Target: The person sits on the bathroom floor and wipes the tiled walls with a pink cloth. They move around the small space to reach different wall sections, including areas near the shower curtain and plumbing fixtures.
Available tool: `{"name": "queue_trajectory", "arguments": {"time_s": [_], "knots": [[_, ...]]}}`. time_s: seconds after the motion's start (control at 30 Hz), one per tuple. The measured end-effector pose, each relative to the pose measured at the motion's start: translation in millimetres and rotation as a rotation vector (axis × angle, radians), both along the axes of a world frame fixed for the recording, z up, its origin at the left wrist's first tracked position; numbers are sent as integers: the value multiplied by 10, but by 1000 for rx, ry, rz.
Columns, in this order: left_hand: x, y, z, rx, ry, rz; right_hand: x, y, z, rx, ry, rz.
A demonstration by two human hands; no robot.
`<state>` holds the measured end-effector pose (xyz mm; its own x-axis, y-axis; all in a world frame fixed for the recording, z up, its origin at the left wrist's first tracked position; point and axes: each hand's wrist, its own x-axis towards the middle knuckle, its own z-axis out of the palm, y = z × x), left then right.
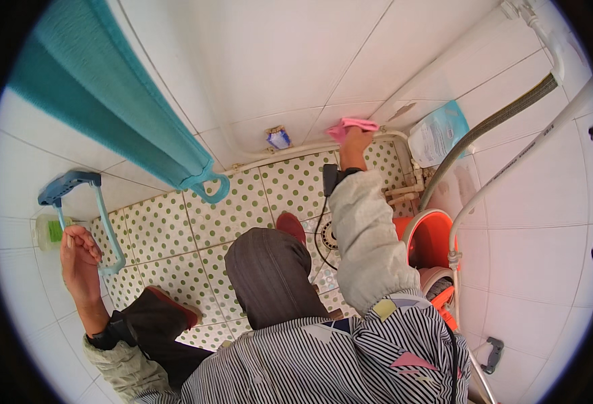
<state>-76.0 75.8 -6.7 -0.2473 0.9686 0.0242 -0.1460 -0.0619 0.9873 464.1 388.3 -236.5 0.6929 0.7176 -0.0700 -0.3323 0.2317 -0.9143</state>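
Low at the far wall, my right hand (pixel 355 146) presses a folded pink cloth (pixel 353 126) around the white pipe (pixel 304 150) that runs along the wall's foot. Some of my fingers are hidden by the cloth. My left hand (pixel 80 257) is raised on the left, beside a blue wall-mounted towel rack (pixel 108 230). Its fingers curl loosely, and I see nothing in them. Just behind that hand, a clear soap holder (pixel 49 232) with something green in it is fixed to the tiles.
A teal towel (pixel 124 101) hangs at upper left. On the right are a blue-and-white pouch (pixel 438 134), a braided hose (pixel 488 121) and orange buckets (pixel 430 235). A floor drain (pixel 329 235) lies near my right arm. Green-dotted tiles (pixel 228 214) cover the floor.
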Motion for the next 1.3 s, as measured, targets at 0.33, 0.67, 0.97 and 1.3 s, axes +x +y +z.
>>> {"name": "queue_trajectory", "arguments": {"time_s": [0.33, 0.67, 0.97, 1.3], "knots": [[6, 24, -79, -89, -9, -5, -76, -81, 951, 361, -343, 7], [43, -13, -37, -89, -6, -36, -117, -131, -273, 15, -130, 169], [39, -42, -10, -48, 29, -48, -837, -333, 333, 128, -188, 210], [27, -88, 16, -66, -29, -5, -1089, -518, 884, 362, -379, 352]]}}
